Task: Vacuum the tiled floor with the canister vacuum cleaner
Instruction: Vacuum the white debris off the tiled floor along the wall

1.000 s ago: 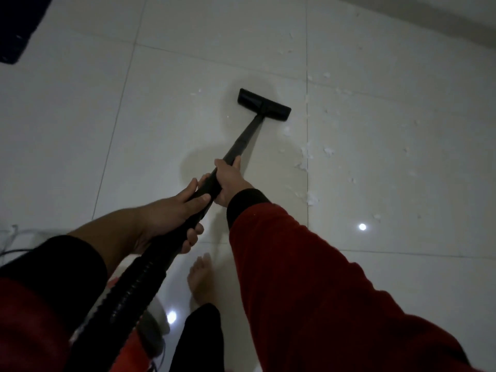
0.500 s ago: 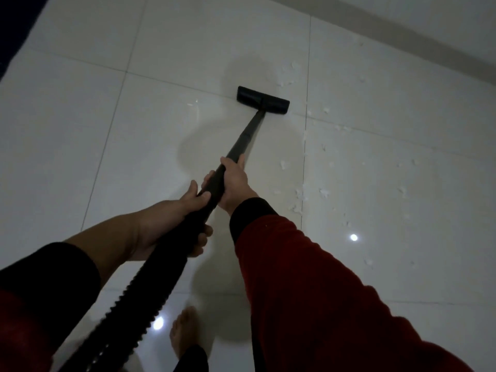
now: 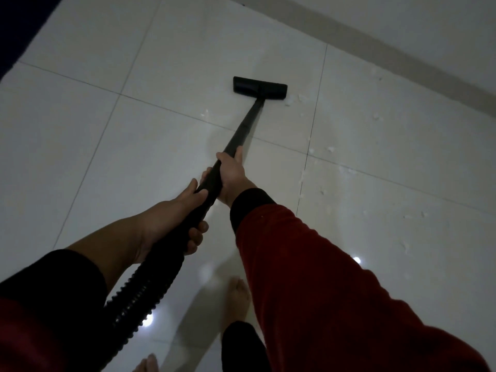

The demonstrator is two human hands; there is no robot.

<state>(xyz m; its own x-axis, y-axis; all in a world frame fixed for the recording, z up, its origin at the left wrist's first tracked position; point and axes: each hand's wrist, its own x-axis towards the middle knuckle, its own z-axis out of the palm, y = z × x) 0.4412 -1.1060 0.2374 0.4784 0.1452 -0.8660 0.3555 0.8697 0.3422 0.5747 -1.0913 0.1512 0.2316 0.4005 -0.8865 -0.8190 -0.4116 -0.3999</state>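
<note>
A black vacuum wand [image 3: 243, 128] slants from my hands down to its flat black floor head [image 3: 259, 85], which rests on the white tiled floor [image 3: 134, 162] ahead of me. My right hand [image 3: 233, 176] grips the wand higher up, thumb along the tube. My left hand [image 3: 179, 214] is wrapped around the wand just behind it, where the ribbed black hose [image 3: 139, 291] begins. Small white scraps [image 3: 295, 99] lie right of the floor head. The canister is out of view.
More white scraps [image 3: 346, 171] are scattered over the tiles to the right. A grey skirting strip [image 3: 402, 60] and wall run along the far right. A dark object [image 3: 16, 28] fills the top left corner. My bare feet [image 3: 237, 299] stand below my hands.
The floor head has been pushed forward and to the right, reaching the scraps near the tile joint. I have stepped forward and the wall has come closer. Both hands keep their grip.
</note>
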